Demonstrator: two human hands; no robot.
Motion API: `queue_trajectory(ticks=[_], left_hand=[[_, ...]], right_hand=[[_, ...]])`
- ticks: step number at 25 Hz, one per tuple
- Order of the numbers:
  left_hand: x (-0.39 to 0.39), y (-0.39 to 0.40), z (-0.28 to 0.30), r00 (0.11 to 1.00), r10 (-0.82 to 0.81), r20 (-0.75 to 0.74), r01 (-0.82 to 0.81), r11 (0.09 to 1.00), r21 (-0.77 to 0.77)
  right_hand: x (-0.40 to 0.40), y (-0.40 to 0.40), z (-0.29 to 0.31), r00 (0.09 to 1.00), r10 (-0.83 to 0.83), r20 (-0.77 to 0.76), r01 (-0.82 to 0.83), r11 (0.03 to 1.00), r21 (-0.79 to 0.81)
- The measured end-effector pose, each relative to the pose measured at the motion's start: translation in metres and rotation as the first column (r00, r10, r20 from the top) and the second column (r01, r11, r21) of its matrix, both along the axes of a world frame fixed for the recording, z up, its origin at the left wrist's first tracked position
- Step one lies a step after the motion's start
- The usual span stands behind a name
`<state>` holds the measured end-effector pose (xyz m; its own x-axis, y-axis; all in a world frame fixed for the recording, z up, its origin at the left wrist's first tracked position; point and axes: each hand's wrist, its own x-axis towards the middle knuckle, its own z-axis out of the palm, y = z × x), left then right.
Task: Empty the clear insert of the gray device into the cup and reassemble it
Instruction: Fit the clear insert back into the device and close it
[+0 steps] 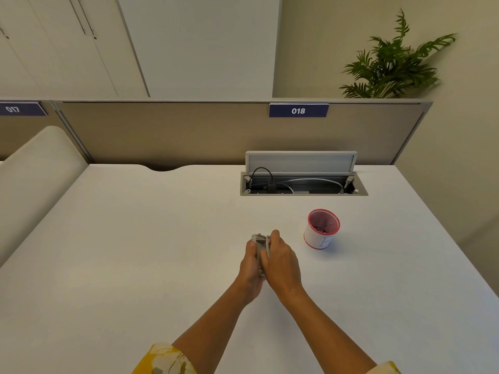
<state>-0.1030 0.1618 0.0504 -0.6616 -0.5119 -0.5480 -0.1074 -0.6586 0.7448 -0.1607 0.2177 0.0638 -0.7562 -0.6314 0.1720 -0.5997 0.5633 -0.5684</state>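
Fingers of the left hand (249, 261): wrapped around the left side of the gray device (261, 245), thumb up near its top end.
Fingers of the right hand (280, 261): closed over the right side of the same device, one fingertip raised at its upper corner.
Gray device: held between both hands above the counter (135, 252), long axis running away from the person; only its top end and a strip of its middle show between the hands.
Clear insert: cannot be told apart from the rest of the device, since the hands cover most of it.
Cup (322, 228): upright on the counter, right of the hands and apart from them; white wall, red rim, some dark bits at the bottom.
Cable tray (303, 184): recessed in the counter behind the cup, its lid standing open, cables inside.
Sign (298, 110): dark plate reading 018 on the divider panel.
Plant (394, 60): green fronds behind the divider, far right.
Sleeves (164, 359): yellow patterned cloth at the lower edge.
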Motion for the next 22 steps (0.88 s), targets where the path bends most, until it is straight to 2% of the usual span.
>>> queue_trajectory(ticks=[4, 10, 16, 19, 22], left_hand=[[0.001, -0.001, 0.0, 1.0, -0.004, -0.01, 0.004, 1.0, 0.003], [0.001, 0.002, 0.002, 0.998, -0.066, 0.002, 0.066, 0.992, -0.11], [0.004, -0.002, -0.003, 0.993, -0.116, -0.002, 0.116, 0.991, -0.074], [0.006, -0.009, -0.006, 0.993, -0.121, -0.005, 0.12, 0.989, -0.085], [0.009, -0.023, -0.008, 0.994, -0.11, 0.001, 0.11, 0.985, -0.137]], right_hand=[[0.002, 0.001, 0.001, 1.0, -0.004, -0.001, 0.004, 1.0, -0.03], [-0.001, 0.004, -0.005, 1.0, -0.008, -0.018, 0.007, 0.998, -0.056], [-0.002, 0.006, -0.011, 0.999, -0.024, -0.021, 0.022, 0.995, -0.101], [-0.005, 0.008, -0.01, 0.996, 0.061, 0.061, -0.052, 0.989, -0.142], [-0.01, 0.016, -0.008, 0.943, 0.173, 0.285, -0.119, 0.973, -0.197]])
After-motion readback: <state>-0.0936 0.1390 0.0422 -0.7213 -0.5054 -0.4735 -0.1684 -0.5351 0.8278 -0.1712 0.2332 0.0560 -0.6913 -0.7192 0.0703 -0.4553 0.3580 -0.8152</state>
